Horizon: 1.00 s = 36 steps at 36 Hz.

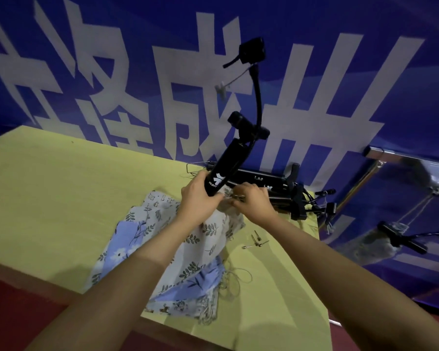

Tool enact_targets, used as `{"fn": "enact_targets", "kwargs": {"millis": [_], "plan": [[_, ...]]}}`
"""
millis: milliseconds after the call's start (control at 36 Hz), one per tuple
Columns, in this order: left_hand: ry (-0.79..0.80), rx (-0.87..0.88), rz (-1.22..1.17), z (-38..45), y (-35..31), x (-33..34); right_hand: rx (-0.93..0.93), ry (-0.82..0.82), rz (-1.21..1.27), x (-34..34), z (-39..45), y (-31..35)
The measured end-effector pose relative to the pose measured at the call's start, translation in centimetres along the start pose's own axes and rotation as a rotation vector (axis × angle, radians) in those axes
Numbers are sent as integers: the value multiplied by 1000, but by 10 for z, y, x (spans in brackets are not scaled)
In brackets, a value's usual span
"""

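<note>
1. Gripped the black pump [223,168] near its lower end with the left hand [199,196], fingers curled round the barrel; held it tilted up and to the right, above the far end of the floral cloth [162,249].
2. Pinched a small metal piece [238,197] with the right hand [254,203], just beside the pump's lower end; could not tell whether piece and pump touched.
3. Saw a bent black hose [259,97] rising from the pump's top, in front of the blue banner [365,34].
4. Found the cloth spread on the yellow table [61,186], under both forearms; loose threads [236,277] at its near right edge.
5. Noted several metal needles [255,240] on the table just beside the cloth, apart from both hands.
6. Noted a second pump [261,178] lying flat behind the hands.
</note>
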<state>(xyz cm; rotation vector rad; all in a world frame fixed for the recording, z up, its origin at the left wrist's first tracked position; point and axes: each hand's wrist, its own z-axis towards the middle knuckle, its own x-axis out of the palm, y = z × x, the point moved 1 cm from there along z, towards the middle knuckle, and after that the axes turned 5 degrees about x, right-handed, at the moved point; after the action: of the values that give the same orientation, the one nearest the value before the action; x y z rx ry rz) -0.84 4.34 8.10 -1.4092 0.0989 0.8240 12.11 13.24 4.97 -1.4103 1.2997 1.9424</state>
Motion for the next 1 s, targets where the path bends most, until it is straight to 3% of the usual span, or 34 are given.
{"fn": "enact_targets", "kwargs": {"millis": [111,306,389,583,722,889,1000], "plan": [[-15,-4,-11,-2,6,-6,85,116,485,-6,-4,2],[-17,25,27,0,8,-3,161,60,864,-21,-9,10],[-31,-14,29,-1,11,1,185,-8,977,-31,-6,10],[0,26,54,4,14,0,271,7,1126,-41,-2,15],[-57,22,-126,1,12,-7,405,-16,1309,-43,8,26],[11,78,-176,0,8,-17,256,48,1151,-53,12,39],[-78,67,-207,9,8,-22,145,13,951,-58,14,50]]}}
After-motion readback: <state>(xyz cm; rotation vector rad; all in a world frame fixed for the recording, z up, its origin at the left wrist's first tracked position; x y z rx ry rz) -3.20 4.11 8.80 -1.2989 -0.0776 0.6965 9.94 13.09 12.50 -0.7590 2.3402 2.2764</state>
